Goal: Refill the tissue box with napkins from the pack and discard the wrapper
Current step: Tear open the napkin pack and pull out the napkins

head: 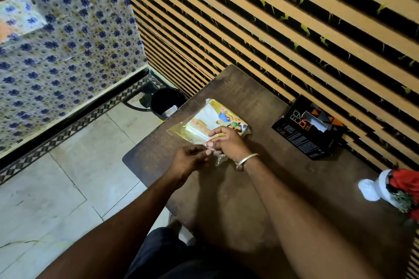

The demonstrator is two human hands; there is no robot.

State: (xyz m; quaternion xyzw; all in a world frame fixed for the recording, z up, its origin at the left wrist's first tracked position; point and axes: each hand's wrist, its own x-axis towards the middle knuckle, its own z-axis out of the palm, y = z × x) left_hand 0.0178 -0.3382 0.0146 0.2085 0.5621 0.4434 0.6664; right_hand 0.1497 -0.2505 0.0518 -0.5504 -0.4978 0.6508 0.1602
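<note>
A clear plastic pack of white napkins (207, 122) with a yellow cartoon label lies flat on the brown table (260, 188). My right hand (226, 141), a metal bangle on its wrist, rests on the pack's near end and pinches the wrapper. My left hand (190, 161) meets it at the same near edge, fingers curled on the plastic. A black tissue box (306, 129) with orange print stands to the right against the slatted wall, a white tissue showing in its top slot.
A black bin (166, 103) sits on the tiled floor beyond the table's left far corner. A white vase with red flowers (394, 190) stands at the table's right edge. The striped slatted wall runs along the table's far side.
</note>
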